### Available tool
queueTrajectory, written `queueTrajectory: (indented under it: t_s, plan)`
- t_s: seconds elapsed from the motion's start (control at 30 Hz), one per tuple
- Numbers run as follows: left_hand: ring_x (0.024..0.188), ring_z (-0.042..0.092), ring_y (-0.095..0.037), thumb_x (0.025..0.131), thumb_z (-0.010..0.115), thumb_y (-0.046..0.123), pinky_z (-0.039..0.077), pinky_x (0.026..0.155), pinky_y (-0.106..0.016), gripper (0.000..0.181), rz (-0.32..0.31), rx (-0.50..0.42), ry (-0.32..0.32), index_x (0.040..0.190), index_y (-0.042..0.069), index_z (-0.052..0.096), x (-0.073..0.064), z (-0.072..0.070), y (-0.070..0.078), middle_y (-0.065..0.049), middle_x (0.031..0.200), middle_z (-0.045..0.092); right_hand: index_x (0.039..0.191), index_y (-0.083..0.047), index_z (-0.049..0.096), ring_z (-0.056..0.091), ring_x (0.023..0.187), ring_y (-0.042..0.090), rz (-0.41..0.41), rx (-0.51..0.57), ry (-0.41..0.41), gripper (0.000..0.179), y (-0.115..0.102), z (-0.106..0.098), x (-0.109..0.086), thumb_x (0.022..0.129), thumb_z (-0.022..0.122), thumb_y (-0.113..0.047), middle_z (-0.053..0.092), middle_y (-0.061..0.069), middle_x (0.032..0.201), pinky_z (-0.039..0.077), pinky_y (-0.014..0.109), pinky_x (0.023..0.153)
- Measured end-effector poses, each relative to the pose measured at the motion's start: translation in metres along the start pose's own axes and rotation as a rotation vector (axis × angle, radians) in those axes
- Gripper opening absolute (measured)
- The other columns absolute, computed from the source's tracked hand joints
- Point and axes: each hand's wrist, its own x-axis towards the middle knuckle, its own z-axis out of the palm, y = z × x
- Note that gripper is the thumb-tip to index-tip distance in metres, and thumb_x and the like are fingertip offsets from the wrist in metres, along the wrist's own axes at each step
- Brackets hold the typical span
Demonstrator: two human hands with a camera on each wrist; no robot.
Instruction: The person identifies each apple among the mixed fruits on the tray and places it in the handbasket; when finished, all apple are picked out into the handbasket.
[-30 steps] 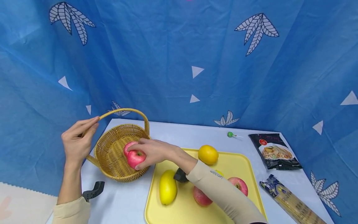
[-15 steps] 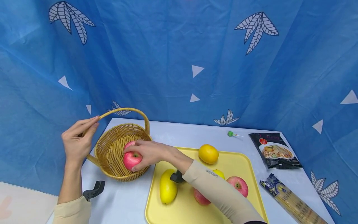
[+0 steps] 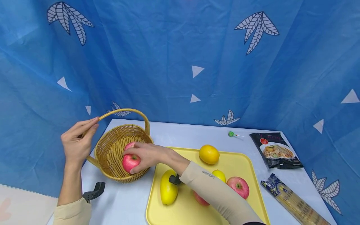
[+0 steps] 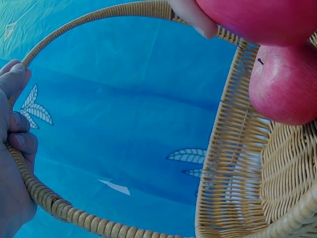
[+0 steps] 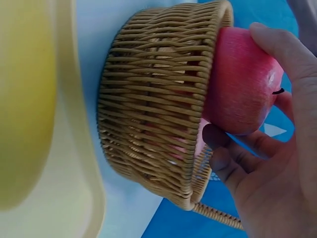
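A wicker basket [image 3: 112, 150] with a tall arched handle [image 3: 132, 110] stands at the left of the table. My left hand [image 3: 77, 139] grips that handle on its left side; in the left wrist view its fingers [image 4: 22, 131] curl round the wicker. Over the basket's right part, my right hand [image 3: 147, 154] holds a red apple [image 3: 130, 162] between thumb and fingers. In the right wrist view the held apple [image 5: 245, 82] is at the rim, stem toward the palm. A second red apple [image 4: 285, 89] sits in the basket, partly covered by the held one.
Right of the basket lies a yellow tray [image 3: 185, 215] with a yellow mango [image 3: 168, 189], an orange-yellow fruit [image 3: 209, 154], a partly hidden yellow fruit [image 3: 219, 175] and red apples [image 3: 238, 187]. Farther right are a lollipop [image 3: 231, 134], a black noodle packet [image 3: 277, 150] and a pasta bag [image 3: 295, 200].
My right hand has shifted slightly left and down with the apple, deeper over the basket. The left hand keeps its hold on the handle.
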Motion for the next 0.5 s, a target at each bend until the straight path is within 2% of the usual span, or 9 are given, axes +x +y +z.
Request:
queueTrajectory:
  t_s: [0.13,0.4,0.5]
  plan:
    - [0.085,0.069,-0.002,0.084,0.07,-0.018,0.046,0.062,-0.008,0.019,-0.008,0.005,-0.002,0.101,-0.011,0.075,-0.001,-0.001,-0.005,-0.013,0.102,0.077,0.147,-0.041,0.046,0.051,0.114,0.004,-0.002,-0.021,-0.02,0.071,0.002,0.001,0.003,0.084,0.068,-0.066,0.046,-0.008,0.14,0.048,0.02,0.088]
    - [0.087,0.07,-0.003,0.082,0.071,-0.02,0.047,0.064,-0.007,0.022,0.007,0.001,-0.002,0.101,-0.011,0.075,-0.003,-0.004,-0.026,-0.018,0.103,0.076,0.147,-0.043,0.045,0.051,0.113,0.006,0.021,-0.037,-0.074,0.07,0.003,0.0,0.011,0.084,0.069,-0.065,0.045,-0.007,0.141,0.048,0.023,0.09]
    - [0.087,0.07,-0.003,0.082,0.071,-0.02,0.047,0.063,-0.008,0.022,0.005,-0.001,-0.004,0.101,-0.01,0.075,-0.003,-0.005,-0.028,-0.018,0.103,0.076,0.147,-0.042,0.045,0.052,0.114,0.007,0.021,-0.046,-0.091,0.071,0.003,0.001,0.013,0.085,0.069,-0.064,0.045,-0.006,0.142,0.048,0.023,0.091]
